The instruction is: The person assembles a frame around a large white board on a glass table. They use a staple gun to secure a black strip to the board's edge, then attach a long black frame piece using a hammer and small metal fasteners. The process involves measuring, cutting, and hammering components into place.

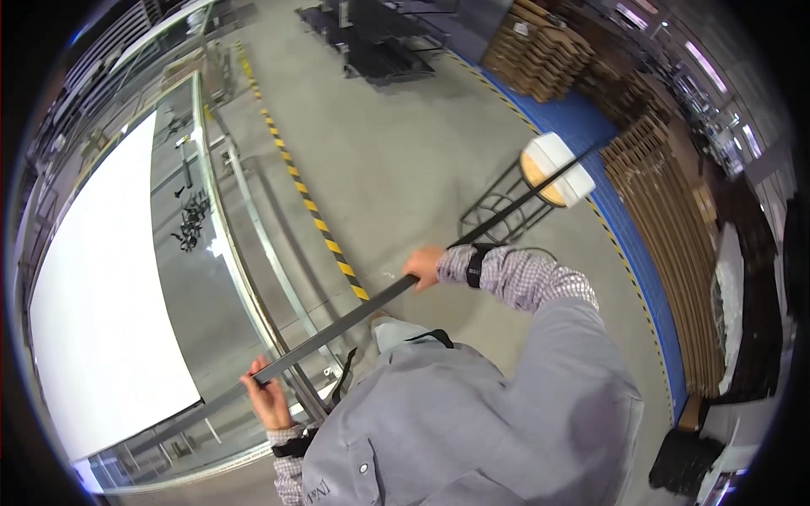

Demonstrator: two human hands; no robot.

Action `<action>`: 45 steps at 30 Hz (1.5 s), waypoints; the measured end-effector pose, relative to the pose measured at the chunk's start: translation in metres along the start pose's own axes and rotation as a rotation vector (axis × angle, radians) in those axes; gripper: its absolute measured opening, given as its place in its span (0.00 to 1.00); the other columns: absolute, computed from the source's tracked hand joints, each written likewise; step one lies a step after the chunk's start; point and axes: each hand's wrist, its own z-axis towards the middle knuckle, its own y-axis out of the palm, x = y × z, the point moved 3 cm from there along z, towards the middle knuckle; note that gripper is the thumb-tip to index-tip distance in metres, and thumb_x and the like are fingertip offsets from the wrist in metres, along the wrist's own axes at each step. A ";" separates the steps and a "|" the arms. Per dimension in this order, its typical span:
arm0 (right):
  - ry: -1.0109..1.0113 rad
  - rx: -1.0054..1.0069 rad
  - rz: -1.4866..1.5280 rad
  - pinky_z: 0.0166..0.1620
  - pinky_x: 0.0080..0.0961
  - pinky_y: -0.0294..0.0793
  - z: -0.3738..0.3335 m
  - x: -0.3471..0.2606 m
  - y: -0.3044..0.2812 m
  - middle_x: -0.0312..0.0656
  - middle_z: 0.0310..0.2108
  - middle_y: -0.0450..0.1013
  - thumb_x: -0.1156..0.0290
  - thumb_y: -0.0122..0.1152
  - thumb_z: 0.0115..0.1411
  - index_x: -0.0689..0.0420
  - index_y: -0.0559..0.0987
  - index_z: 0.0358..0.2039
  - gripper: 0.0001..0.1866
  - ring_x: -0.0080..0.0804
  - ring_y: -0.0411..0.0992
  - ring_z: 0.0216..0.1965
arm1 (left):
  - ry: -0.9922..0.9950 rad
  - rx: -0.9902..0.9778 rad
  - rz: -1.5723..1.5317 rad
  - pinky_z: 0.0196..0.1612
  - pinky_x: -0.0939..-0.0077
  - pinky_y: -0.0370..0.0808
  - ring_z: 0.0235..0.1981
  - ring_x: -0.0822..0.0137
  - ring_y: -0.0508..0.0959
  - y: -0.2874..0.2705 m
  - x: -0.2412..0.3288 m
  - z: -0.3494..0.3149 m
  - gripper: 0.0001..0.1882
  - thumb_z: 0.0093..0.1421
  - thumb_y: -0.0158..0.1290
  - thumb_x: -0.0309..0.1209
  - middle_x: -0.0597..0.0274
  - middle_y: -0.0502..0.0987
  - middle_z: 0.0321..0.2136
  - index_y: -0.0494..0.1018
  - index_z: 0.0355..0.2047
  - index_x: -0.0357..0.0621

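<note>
A long, straight dark grey bar (346,325) slants across in front of my body, from the glass table's near edge up to the far right. My right hand (426,267) is wrapped round it near its middle. At its lower left end, my left hand (268,398) grips it, the fingers partly hidden behind it. That end lies over the rim of a glass-topped table (232,253). On the glass rest a large white sheet (101,287), a heap of small black parts (192,223) and a hammer (185,160).
A stool (540,181) with a white block on its seat stands right, under the bar's far end. Stacked brown cardboard (666,244) lines the blue strip. Yellow-black tape (308,202) marks the floor. A black-topped cart (371,38) stands at the back.
</note>
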 end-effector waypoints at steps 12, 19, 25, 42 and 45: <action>-0.467 -0.162 0.304 0.22 0.28 0.66 0.093 -0.107 -0.021 0.44 0.15 0.67 0.59 0.56 0.51 0.61 0.71 0.27 0.16 0.32 0.68 0.16 | 0.205 0.314 0.019 0.40 0.68 0.68 0.35 0.64 0.71 0.058 -0.013 0.028 0.16 0.62 0.37 0.43 0.58 0.72 0.31 0.61 0.38 0.42; -0.533 -0.471 0.406 0.28 0.32 0.68 0.083 -0.053 0.018 0.49 0.21 0.71 0.59 0.55 0.51 0.61 0.71 0.29 0.16 0.45 0.71 0.25 | 0.570 0.615 0.147 0.34 0.72 0.70 0.31 0.67 0.73 -0.037 0.123 0.021 0.15 0.62 0.37 0.41 0.57 0.74 0.29 0.60 0.39 0.41; -0.379 -0.689 0.209 0.29 0.29 0.69 0.095 -0.034 -0.018 0.48 0.23 0.72 0.61 0.56 0.50 0.60 0.75 0.30 0.14 0.38 0.72 0.25 | 0.454 0.699 0.377 0.28 0.74 0.72 0.27 0.69 0.75 -0.038 0.123 0.016 0.08 0.57 0.45 0.29 0.58 0.73 0.28 0.59 0.35 0.41; -0.613 0.024 -0.017 0.33 0.37 0.71 0.286 -0.506 0.040 0.50 0.29 0.72 0.64 0.57 0.45 0.59 0.75 0.26 0.12 0.46 0.72 0.31 | 0.485 0.864 0.576 0.20 0.71 0.75 0.19 0.63 0.74 -0.097 0.070 -0.037 0.25 0.54 0.45 0.25 0.52 0.70 0.24 0.45 0.48 0.38; -0.456 0.056 0.058 0.34 0.37 0.72 0.294 -0.499 0.039 0.54 0.27 0.72 0.67 0.55 0.45 0.63 0.77 0.25 0.11 0.48 0.72 0.31 | 0.374 0.808 0.439 0.17 0.73 0.73 0.20 0.66 0.72 -0.061 0.084 -0.041 0.43 0.53 0.46 0.25 0.54 0.69 0.25 0.26 0.58 0.44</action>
